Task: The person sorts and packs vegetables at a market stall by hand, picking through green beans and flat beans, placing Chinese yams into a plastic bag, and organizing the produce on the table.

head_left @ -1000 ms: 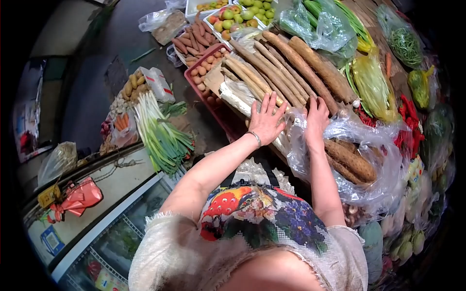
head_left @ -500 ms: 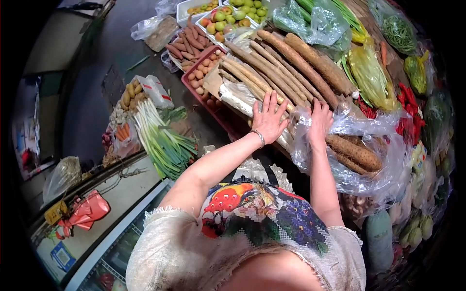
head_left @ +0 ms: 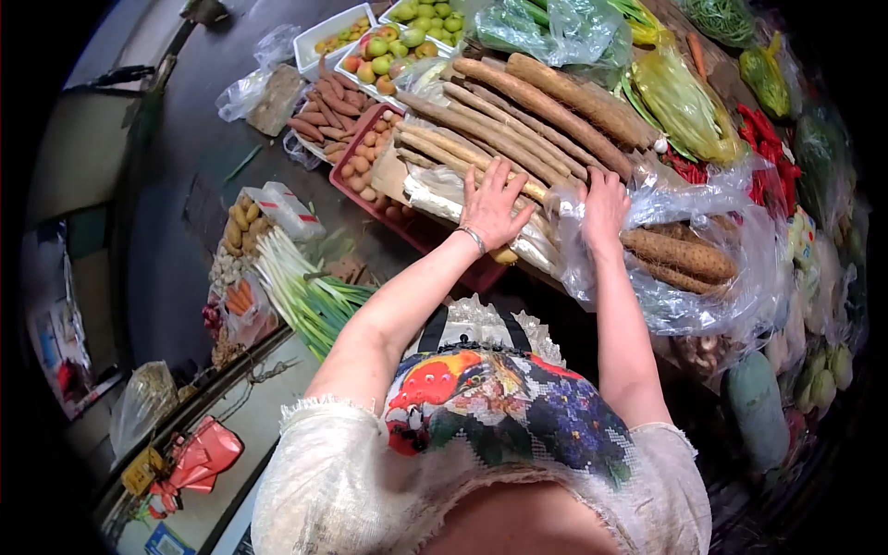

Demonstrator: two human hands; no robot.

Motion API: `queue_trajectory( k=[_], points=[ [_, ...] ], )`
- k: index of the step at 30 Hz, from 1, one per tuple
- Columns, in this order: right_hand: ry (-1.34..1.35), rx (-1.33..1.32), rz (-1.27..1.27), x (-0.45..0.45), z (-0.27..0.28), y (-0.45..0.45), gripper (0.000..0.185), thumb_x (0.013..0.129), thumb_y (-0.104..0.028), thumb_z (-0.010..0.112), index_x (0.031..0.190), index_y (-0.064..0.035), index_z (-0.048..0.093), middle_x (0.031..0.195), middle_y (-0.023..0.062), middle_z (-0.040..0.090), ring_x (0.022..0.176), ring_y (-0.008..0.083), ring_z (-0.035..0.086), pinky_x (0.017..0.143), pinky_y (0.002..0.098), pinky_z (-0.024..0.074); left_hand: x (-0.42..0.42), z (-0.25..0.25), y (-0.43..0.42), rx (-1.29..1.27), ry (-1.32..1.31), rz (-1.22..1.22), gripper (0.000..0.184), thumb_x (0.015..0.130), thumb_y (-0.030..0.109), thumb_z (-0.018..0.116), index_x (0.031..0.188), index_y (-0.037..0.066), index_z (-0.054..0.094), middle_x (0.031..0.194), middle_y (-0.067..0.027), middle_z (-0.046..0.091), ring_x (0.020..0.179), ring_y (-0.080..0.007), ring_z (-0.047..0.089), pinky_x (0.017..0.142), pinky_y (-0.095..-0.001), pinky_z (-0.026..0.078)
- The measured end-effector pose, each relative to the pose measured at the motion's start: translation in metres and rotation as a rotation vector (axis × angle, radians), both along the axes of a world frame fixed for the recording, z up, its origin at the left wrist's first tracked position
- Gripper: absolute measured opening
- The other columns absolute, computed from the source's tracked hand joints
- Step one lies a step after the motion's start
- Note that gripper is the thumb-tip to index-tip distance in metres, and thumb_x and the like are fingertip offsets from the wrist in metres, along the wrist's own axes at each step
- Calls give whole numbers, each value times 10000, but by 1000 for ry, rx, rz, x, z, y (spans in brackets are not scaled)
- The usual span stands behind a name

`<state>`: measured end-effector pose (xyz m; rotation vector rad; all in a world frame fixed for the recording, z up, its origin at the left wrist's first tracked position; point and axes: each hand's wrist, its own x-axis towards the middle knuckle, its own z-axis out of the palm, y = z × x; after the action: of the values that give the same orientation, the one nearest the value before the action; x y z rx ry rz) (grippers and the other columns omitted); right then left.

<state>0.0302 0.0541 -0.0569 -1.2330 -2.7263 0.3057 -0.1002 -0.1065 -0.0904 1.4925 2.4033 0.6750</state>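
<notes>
Long, thin yams [head_left: 504, 137] lie side by side in a slanting row on the stall. Across their near ends rests my left hand [head_left: 497, 208], its fingers extended and slightly apart, a bracelet at the wrist. To its right, my right hand [head_left: 605, 211] lies over the yam ends at the rim of a clear plastic bag [head_left: 666, 319]; its fingers are bent a little and spread. Thick brown yams [head_left: 689, 254] show inside that bag. Beyond the thin ones lie thicker yams [head_left: 578, 97]. White wrapping [head_left: 435, 196] runs along the near edge, partly under my left hand.
Left of the yams stand a red crate [head_left: 344, 180] of eggs, sweet potatoes [head_left: 328, 111] and a white box [head_left: 351, 67] of fruit. Leeks [head_left: 301, 282] lie lower left. Red chillies [head_left: 768, 153], bagged cabbage [head_left: 680, 111] and a wax gourd [head_left: 757, 407] are at the right.
The whole view has shifted and turned slightly. My left hand has its fingers closer together on the yams. My right hand stays by the bag's rim.
</notes>
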Motion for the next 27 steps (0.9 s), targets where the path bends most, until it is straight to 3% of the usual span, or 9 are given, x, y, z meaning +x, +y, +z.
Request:
queue_trajectory(
  k=[2, 6, 12, 19, 25, 27],
  points=[
    [-27, -42, -6, -4, 4, 3, 312, 851, -179, 601, 1136, -52, 604, 1078, 159, 530, 1040, 333, 507, 893, 457, 372, -1, 1, 1, 1, 6, 5, 641, 860, 472, 549, 1399, 147, 425, 1413, -184, 379, 1383, -319, 276, 1110, -578, 112],
    [-99, -77, -33, -5, 5, 8, 317, 843, -182, 617, 1134, -58, 598, 1088, 162, 530, 1045, 332, 504, 896, 455, 370, -2, 3, 2, 46, 23, 2, 643, 845, 451, 577, 1391, 143, 433, 1363, -187, 407, 1334, -342, 328, 1080, -595, 150],
    [-1, 6, -40, -6, 6, 1, 343, 825, -161, 636, 1147, -59, 579, 1066, 162, 542, 1021, 320, 509, 893, 448, 362, -2, 1, 3, 40, 67, 2, 624, 842, 446, 580, 1382, 161, 452, 1352, -183, 418, 1327, -335, 339, 1082, -591, 153],
    [-151, -1, 17, -2, 4, 15, 224, 865, -105, 564, 1079, -84, 628, 1027, 132, 559, 991, 290, 503, 882, 421, 339, -2, 0, 2, 53, 57, 7, 618, 844, 445, 574, 1383, 166, 454, 1356, -185, 420, 1328, -337, 338, 1084, -590, 156],
    [69, 14, -17, 4, -6, 17, 267, 844, -104, 621, 1108, -71, 630, 1053, 132, 567, 1008, 314, 516, 905, 417, 354, -3, 1, 0, 45, 55, 6, 619, 846, 451, 567, 1375, 148, 460, 1352, -189, 431, 1324, -338, 346, 1087, -584, 160],
    [335, -110, 89, 6, 0, 21, 257, 839, -112, 641, 1087, -47, 625, 1070, 141, 582, 1026, 329, 524, 903, 417, 384, -4, 3, 1, 66, 44, -2, 618, 850, 450, 562, 1374, 138, 458, 1351, -188, 433, 1329, -336, 343, 1094, -578, 152]
  ],
)
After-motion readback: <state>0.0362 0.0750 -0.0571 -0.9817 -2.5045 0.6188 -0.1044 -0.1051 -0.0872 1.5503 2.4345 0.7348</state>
